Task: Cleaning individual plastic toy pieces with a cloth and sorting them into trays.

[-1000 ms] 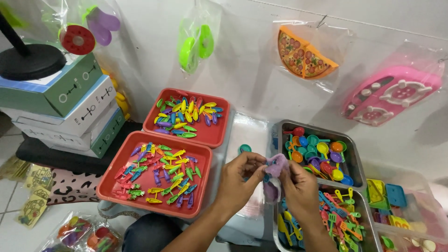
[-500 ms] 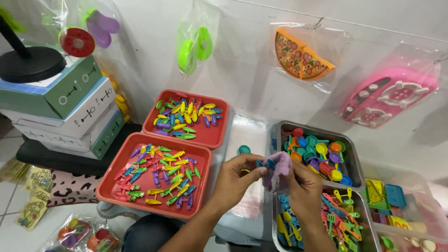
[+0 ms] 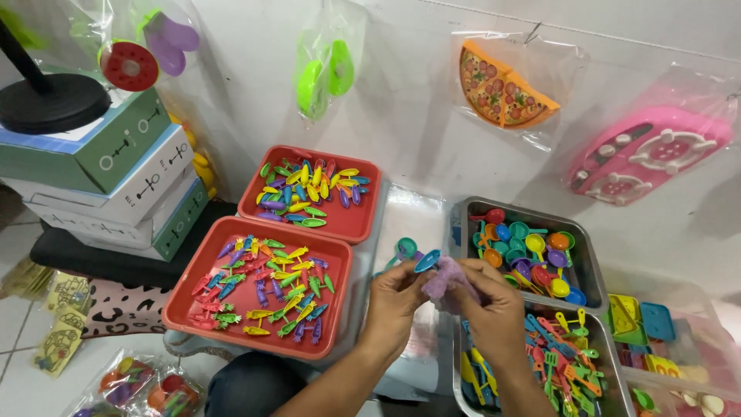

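Note:
My left hand (image 3: 396, 303) pinches a small blue toy spoon (image 3: 426, 261) by its handle, bowl pointing up. My right hand (image 3: 494, 313) holds a crumpled purple cloth (image 3: 445, 277) pressed against the spoon. Both hands meet between the near red tray (image 3: 193, 297) of small coloured toy pieces and two metal trays. The far metal tray (image 3: 580, 255) holds toy spoons and ladles. The near metal tray (image 3: 607, 360) holds toy spatulas and forks. A teal toy spoon (image 3: 404, 248) lies just beyond my hands.
A second red tray (image 3: 360, 225) with colourful pieces sits farther back. Stacked boxes (image 3: 116, 181) stand at left under a black round base (image 3: 50, 103). Bagged toys hang on the wall: pizza (image 3: 503, 86), pink stove (image 3: 648, 154), green pieces (image 3: 324, 73). Coloured toy containers (image 3: 639, 323) sit at right.
The spoon has turned so its blue bowl now sticks up above the cloth. Both hands shifted slightly left and the cloth sits lower, bunched under the spoon.

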